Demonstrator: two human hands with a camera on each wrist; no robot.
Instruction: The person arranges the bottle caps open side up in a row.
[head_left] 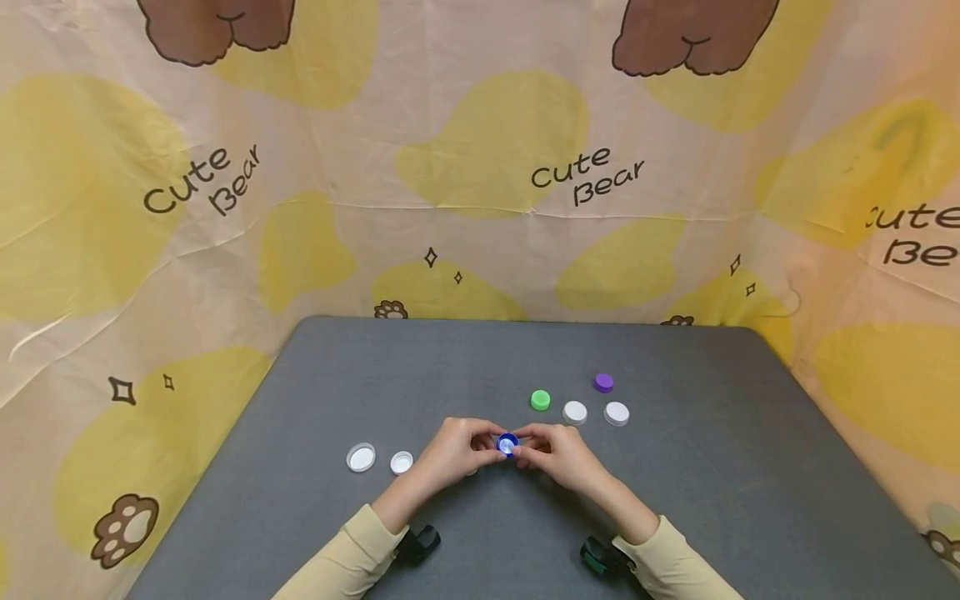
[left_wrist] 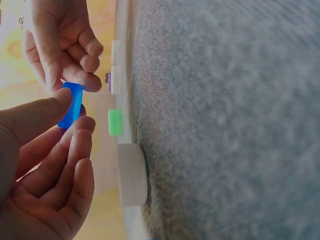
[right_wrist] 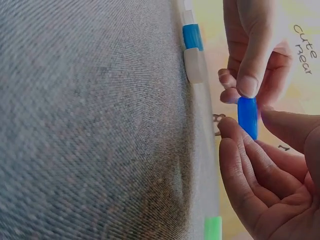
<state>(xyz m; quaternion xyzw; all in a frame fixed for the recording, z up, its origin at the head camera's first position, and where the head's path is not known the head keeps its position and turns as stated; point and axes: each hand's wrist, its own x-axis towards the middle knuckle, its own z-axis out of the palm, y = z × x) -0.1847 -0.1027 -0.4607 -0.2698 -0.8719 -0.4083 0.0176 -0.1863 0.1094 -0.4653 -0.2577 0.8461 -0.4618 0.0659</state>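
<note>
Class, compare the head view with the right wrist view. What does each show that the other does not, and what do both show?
Only the head view shows the purple cap and the sleeves.

Only the right wrist view shows the light blue cap.

Both show the left hand and right hand holding the blue cap, plus the green cap, white caps, table and printed cloth.

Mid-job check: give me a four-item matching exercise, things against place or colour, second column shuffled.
1. Green cap
2. Deep-blue cap
3. Table
4. Purple cap

A. Held between the left hand and right hand
B. Resting left of the purple cap
C. Resting farthest back in the head view
D. Grey

Pairs: 1-B, 2-A, 3-D, 4-C
</note>
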